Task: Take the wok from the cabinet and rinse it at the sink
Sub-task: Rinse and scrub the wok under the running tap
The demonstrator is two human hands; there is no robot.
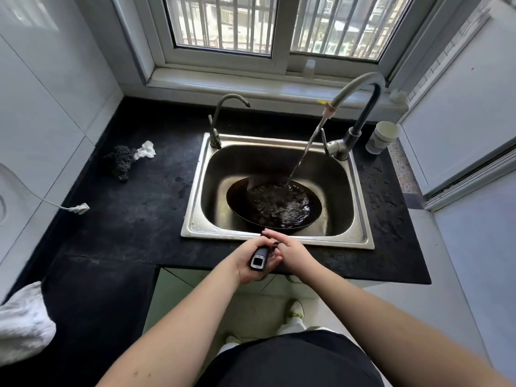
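Rinsing: wok (272, 203) sits in the sink (360, 208), bowl tilted a bit toward the person, water pooling and churning inside.
Water: stream from the tall faucet (360, 107) at the back right lands in the far half of the wok bowl.
Wok position: bowl fills most of the basin floor; handle (259, 259) runs out over the sink's front rim toward the person.
Long axis: handle-to-bowl line runs near to far, roughly straight away from the body, bowl at the far end.
Left hand (252, 261): fingers curled round the handle from the left and below, firm grip, handle end cap sticks out toward the camera.
Right hand (290, 251): laid on the handle just ahead of the left one, nearer the bowl; fingers look bent round it, hold partly hidden.
Nearer hand: right hand is closer to the bowl, left has the handle end; my read is that any tilt or swirl pivots on the left grip.
Desk (134, 219): black top; dark scourer (121, 162) with a white scrap beside it, well left of the sink; paper cup (382, 136) beside the faucet base.
Small faucet (223, 118): back left of the sink, not running.
Writing: none legible; handle end cap has a pale inset, no readable mark.
Stage: judged mid-rinse, wok not yet emptied.
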